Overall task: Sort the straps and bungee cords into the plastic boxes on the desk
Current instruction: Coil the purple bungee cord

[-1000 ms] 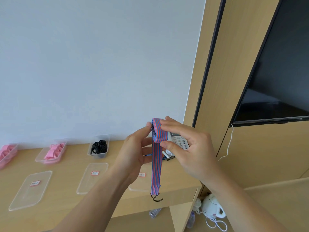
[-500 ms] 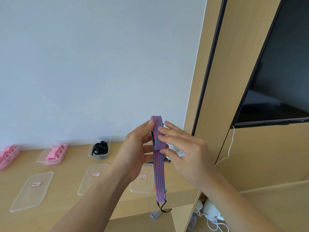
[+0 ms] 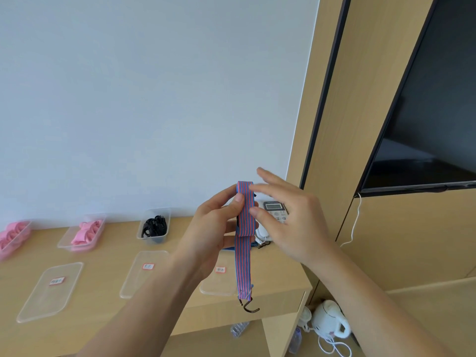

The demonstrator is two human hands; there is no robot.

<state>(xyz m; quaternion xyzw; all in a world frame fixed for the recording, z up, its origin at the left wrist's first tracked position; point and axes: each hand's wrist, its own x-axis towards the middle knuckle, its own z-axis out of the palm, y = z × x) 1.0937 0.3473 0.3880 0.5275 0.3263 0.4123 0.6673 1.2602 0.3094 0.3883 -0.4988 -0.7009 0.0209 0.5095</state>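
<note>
Done so far: along the wall three plastic boxes are already filled, the black-strap box (image 3: 152,239) and two pink-strap boxes (image 3: 67,244), one of them cut off by the picture's left edge.
Lids: three clear labelled lids (image 3: 49,292) lie flat on the desk (image 3: 103,256), so I judge that no box is closed yet.
Still to do: the striped bungee cord (image 3: 244,222) is unboxed. A bit of blue cord shows behind the hands, and I cannot tell whether a box sits there.
Cord's place: held up in the air above the desk's right end.
Cord's look: flat, red-and-blue striped, folded over at the top, one tail hanging to a dark hook (image 3: 250,307).
Left hand (image 3: 213,228): thumb and fingers pinch the folded part.
Right hand (image 3: 288,225): fingers spread and straight, blurred, just beside the fold, gripping nothing.
</note>
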